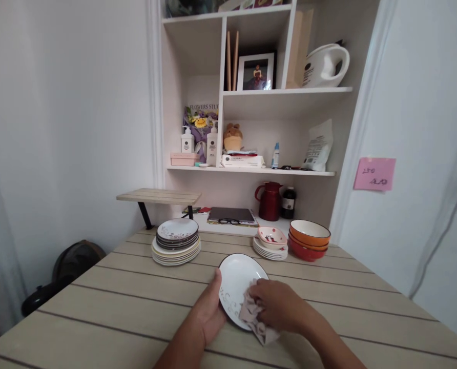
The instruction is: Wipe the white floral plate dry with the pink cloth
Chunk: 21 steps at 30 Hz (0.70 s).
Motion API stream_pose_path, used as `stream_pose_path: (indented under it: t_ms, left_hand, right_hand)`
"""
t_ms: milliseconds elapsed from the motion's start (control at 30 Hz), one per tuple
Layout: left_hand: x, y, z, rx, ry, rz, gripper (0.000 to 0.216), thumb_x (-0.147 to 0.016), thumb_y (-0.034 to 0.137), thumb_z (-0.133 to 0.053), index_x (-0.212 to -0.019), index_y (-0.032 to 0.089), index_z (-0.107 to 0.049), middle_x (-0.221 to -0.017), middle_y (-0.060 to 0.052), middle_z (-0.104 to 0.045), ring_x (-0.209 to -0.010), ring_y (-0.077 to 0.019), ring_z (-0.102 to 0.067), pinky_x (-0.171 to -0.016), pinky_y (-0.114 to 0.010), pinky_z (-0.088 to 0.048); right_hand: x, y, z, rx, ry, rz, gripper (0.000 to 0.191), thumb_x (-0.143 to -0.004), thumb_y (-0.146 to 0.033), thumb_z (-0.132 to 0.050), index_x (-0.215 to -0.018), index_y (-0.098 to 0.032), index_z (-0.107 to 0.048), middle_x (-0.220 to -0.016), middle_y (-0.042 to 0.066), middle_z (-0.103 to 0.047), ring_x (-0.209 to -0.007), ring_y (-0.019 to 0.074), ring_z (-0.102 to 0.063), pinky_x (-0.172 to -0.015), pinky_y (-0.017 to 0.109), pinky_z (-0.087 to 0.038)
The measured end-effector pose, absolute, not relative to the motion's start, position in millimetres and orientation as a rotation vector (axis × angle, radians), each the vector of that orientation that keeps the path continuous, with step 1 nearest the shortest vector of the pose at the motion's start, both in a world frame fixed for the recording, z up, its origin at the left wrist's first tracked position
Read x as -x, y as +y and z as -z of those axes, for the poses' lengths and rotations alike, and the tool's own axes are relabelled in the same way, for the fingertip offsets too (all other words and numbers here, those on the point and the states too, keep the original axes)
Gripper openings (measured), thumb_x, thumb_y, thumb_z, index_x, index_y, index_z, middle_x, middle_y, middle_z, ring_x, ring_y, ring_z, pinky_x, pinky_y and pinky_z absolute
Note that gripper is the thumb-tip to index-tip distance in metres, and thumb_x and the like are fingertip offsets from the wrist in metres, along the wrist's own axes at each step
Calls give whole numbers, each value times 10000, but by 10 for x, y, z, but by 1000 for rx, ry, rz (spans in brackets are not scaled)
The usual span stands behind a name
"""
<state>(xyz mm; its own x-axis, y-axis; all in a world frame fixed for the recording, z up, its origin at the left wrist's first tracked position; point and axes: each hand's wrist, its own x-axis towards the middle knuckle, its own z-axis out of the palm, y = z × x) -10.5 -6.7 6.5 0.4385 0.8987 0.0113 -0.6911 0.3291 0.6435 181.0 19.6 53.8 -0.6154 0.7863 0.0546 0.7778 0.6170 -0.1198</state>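
Note:
A white plate (pixel 238 277) with a dark rim and a small pattern lies on the wooden table (pixel 136 297), tilted up slightly at its near edge. My left hand (pixel 209 312) grips the plate's left rim, thumb on top. My right hand (pixel 276 305) presses a crumpled pale cloth (pixel 255 318) onto the plate's near right part, fingers closed round the cloth.
A stack of plates (pixel 177 241) stands at the back left of the table. Small plates with a red-patterned dish (pixel 271 242) and stacked orange and red bowls (pixel 309 239) stand at the back right. Shelves with a red jug (pixel 269 201) and bottles rise behind.

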Motion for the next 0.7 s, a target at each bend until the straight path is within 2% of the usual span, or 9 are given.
stream_pose_path:
  t_ms: [67,233,467,567,700]
  left_hand:
    - [109,-53,-70,-622,386,-1068,738,-877,631,-417,-1412,124,-443,-1272,-177,-628,-1233,-304,-545,-1100,-452,-314]
    - [97,-27,-66,-577,380,-1104,690,-887,605,-443,-1396,140,-464,-1273,-161,-631,-1212,-291,-563,-1094,-444,-329]
    - [83,-27,-41,-566,367,-1107,664,-899,554,-460,-1430,158,-419,-1292,-169,-617,-1265,-299,-517,-1129,-473,-262]
    - [91,-25,-14,-579,335,-1100,675,-899,550,-457,-1446,159,-391,-1304,-173,-606,-1286,-302,-496,-1139,-481,-234]
    - [100,-37,-2,-585,334,-1085,690,-894,563,-451,-1451,159,-384,-1332,-171,-585,-1296,-308,-484,-1140,-483,-231]
  right_hand:
    - [-1701,162,-518,1273,-2683,-149,204,-641,-160,-570,-818,-235,-640,-932,42,-656,-812,205,-601,-603,290,-275]
    - [-1393,168,-472,1241,-2438,-257,239,-733,-255,-597,-971,-240,-607,-1027,41,-615,-881,186,-579,-701,276,-348]
    - [-1519,341,-581,1435,-2284,3,276,-819,-205,-484,-1058,-250,-616,-1095,79,-591,-994,215,-568,-774,297,-354]
    - [-1731,366,-610,1553,-2392,39,345,-765,-141,-473,-1056,-240,-628,-1075,95,-608,-962,240,-579,-719,315,-334]
    - [-1915,294,-594,1437,-2616,-76,240,-616,-106,-547,-783,-241,-652,-897,38,-643,-794,202,-592,-605,293,-272]
